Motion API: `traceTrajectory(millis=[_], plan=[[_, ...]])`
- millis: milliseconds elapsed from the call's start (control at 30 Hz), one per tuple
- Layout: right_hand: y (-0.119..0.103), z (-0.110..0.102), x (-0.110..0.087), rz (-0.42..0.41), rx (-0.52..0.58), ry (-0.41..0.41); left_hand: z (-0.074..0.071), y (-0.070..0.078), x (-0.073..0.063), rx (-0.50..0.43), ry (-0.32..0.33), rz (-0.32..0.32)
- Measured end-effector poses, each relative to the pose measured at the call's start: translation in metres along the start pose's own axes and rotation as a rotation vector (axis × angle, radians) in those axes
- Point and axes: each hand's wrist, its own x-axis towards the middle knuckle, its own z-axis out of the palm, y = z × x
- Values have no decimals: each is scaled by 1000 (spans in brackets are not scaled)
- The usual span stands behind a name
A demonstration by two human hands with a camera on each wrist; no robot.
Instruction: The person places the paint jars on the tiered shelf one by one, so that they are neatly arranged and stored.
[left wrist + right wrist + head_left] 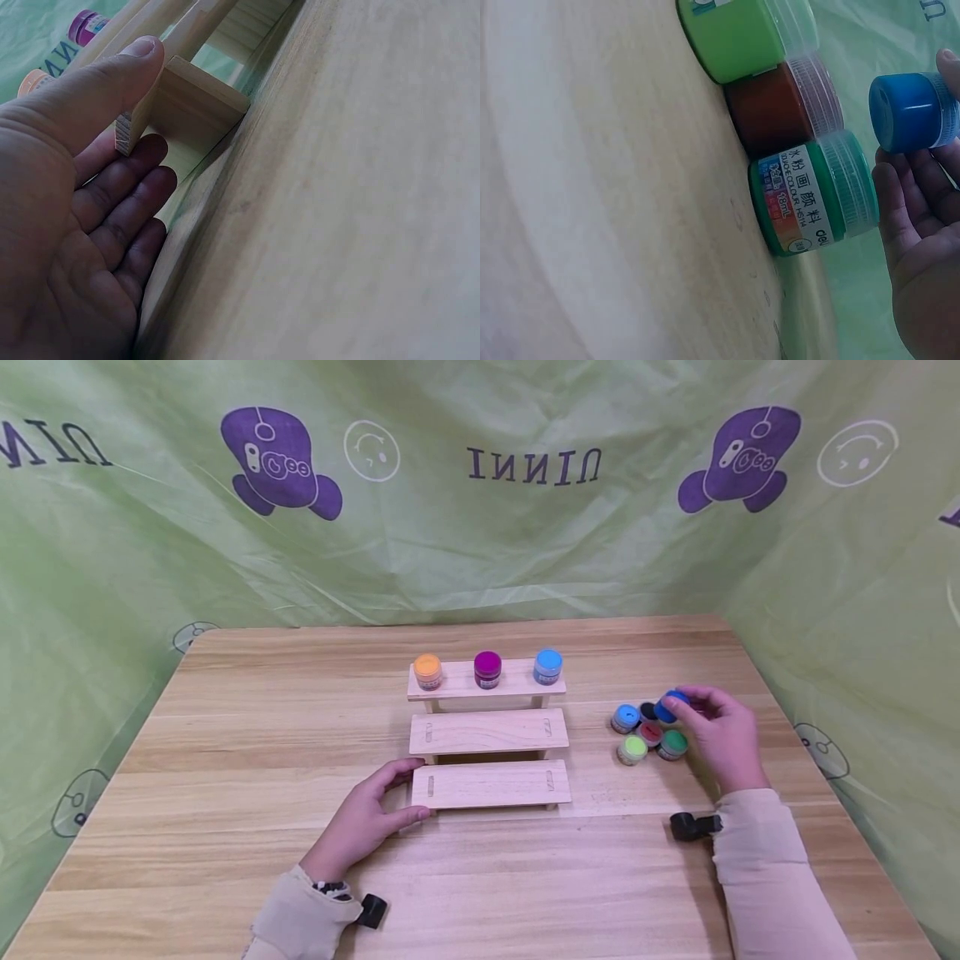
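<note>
My left hand [363,822] is at the left end of the lowest step of a three-tier wooden stand [491,783], thumb at its front edge and fingers curled behind the board. The left wrist view shows the board's end [124,133] between thumb and fingers. Over on the right, my right hand [723,739] pinches a dark blue paint jar [907,112], lifted off the table. Below it stands a cluster of paint jars: light blue [626,718], black [648,711], red [649,733], lime green [632,749] and dark green [810,195].
Three jars stand spaced along the top step: orange [427,671], purple [487,669] and light blue [548,667]. The wooden table [247,735] runs back to a green printed cloth [450,543], which also hangs along both sides.
</note>
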Motion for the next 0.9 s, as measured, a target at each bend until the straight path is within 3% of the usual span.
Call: traceTrajectory(millis=[600,900], plan=[[-17,21,-5,-111,32,-62,-3,0,-4,5,9,-17],[-28,22,-14,-123,70,-83,-1,2,-2,-7,3,5]])
